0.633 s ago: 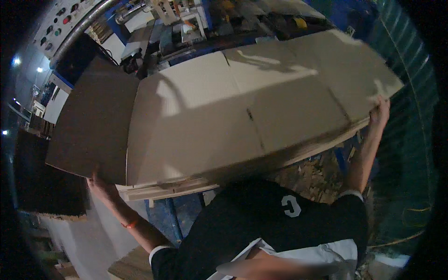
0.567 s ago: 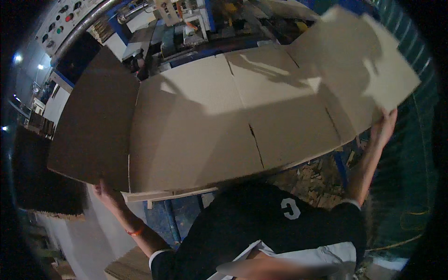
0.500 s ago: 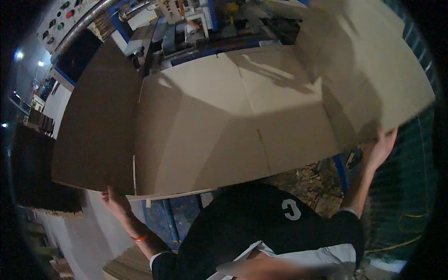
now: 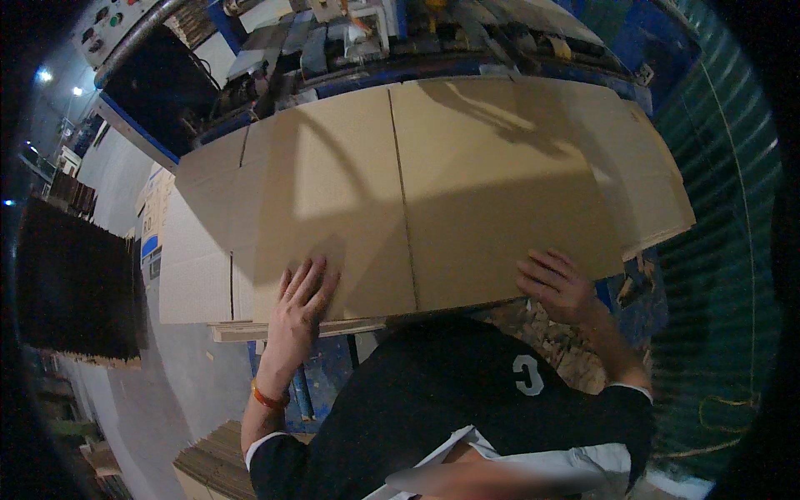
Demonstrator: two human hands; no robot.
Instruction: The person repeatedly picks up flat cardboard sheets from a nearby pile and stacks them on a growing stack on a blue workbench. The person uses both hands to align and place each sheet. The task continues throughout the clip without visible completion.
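A brown cardboard box blank (image 4: 342,200) lies flat in front of me, its two end panels folded inward. A dark straight seam runs from its far edge to its near edge. My left hand (image 4: 304,296) rests on the near left part of the board with fingers stretched out. Toward the near right edge, my right hand (image 4: 558,285) touches the board with its fingers apart and slightly bent. Neither hand grips anything. Paler cardboard (image 4: 204,242) sticks out from under the folded panels on the left, and more cardboard (image 4: 654,179) shows on the right.
A machine with metal rails (image 4: 350,54) stands just beyond the board. Stacked cardboard (image 4: 79,283) is at the far left, with another stack (image 4: 217,462) at lower left. Cardboard scraps (image 4: 575,354) lie below on the right, near a green corrugated wall (image 4: 708,275).
Both raised end panels of the box blank have come down flat toward the middle. My hands have let go of the outer edges and moved inward onto the board.
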